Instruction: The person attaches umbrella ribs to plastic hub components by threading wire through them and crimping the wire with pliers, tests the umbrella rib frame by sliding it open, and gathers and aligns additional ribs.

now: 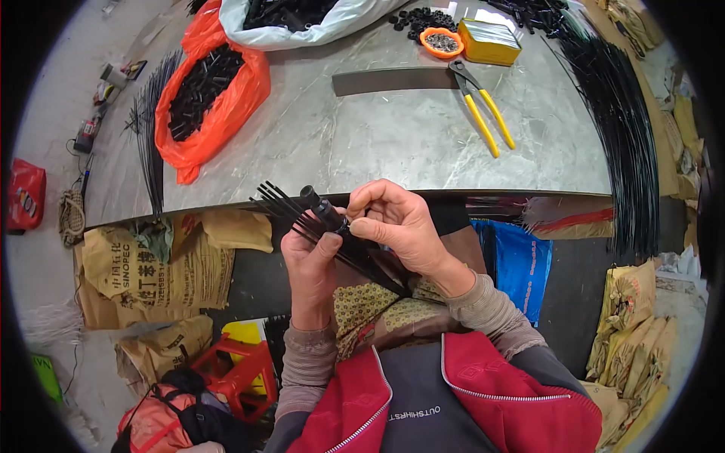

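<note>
My left hand [311, 264] is wrapped round a bundle of thin black rods [283, 205] that fan out at the upper left and run down toward my lap. A black tubular fitting [321, 209] with a wider round end stands tilted among the rods, in front of my left thumb. My right hand [396, 226] is beside the fitting, thumb and fingers bent together in a pinch against its right side. Whatever is between those right fingertips is too small and too hidden to make out.
On the grey table [393, 143] lie yellow-handled pliers [483, 109], a dark flat strip [393, 81], an orange bowl of small metal pieces [442, 43], a yellow tin [491, 43] and a red bag of black tubes [208, 94]. Long black rods [623, 143] hang over the right edge.
</note>
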A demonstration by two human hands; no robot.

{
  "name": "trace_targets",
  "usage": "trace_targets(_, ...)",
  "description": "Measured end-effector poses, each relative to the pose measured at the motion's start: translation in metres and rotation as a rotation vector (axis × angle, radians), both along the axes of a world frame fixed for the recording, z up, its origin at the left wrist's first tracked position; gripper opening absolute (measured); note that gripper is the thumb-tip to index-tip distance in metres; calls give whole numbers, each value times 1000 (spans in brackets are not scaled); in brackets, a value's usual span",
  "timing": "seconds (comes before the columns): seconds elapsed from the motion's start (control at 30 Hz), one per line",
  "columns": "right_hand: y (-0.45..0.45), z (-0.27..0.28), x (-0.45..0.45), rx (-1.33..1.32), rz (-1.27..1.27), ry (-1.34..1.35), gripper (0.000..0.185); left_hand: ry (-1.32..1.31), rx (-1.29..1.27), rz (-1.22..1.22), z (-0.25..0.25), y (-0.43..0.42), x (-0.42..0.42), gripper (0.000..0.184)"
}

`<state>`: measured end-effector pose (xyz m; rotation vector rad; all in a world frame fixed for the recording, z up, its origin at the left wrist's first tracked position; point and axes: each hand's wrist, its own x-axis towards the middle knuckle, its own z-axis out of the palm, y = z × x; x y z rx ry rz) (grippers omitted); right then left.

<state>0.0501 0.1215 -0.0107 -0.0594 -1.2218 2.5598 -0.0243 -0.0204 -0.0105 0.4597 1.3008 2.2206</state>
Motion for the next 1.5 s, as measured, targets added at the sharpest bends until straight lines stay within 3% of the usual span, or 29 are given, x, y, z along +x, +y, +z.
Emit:
trace_targets(0.27,3,7,-6,85,-59,-21,23,-94,37,-7,-15,2,-11,33)
trace_targets(0.4,17,13,-5,357,-19,-94,27,-138,65,-74,-11,4,-17,28)
trace_targets(0.53,38,25,0,575,-167,-178,26,-106,116,-73,-17,2,-23,29)
trace_targets(0.6,68,21,6,811,-304,-212,23,-110,128,-72,-19,0,-25,30)
trace_targets(0.67,93,27,9,1431,-686,-291,27,-110,132,-59,-21,-3,-26,30)
trace_targets(0.73,133,20,13,1914,-910,-398,41,-103,133,-39,-23,-6,-27,31)
trace_targets(0.83,155,9,13,2217,-928,-598,55,-101,137,-28,-27,-9,-29,31)
trace_targets(0.93,158,2,5,2245,-956,-717,61,-113,138,-18,-25,-11,-28,30)
trace_targets(1.03,189,-16,-3,2230,-887,-888,54,-98,147,-12,-24,-14,-27,30)
trace_targets(1.13,200,-5,6,1852,-789,-644,45,-85,146,-25,-22,-16,-27,29)
trace_targets(1.17,196,13,12,1301,-544,-816,40,-86,149,-21,-22,-16,-28,28)
trace_targets(1.2,172,27,18,905,-486,-528,38,-89,149,-22,-22,-15,-28,28)
trace_targets(1.27,131,53,33,740,-239,-506,36,-91,147,-36,-22,-13,-28,27)
trace_targets(1.33,102,68,49,756,128,-437,32,-92,148,-48,-22,-9,-27,27)
trace_targets(1.4,63,84,52,724,312,-624,27,-102,150,-53,-20,-7,-27,27)
trace_targets(1.5,47,82,50,905,489,-564,21,-113,143,-47,-20,-8,-24,26)
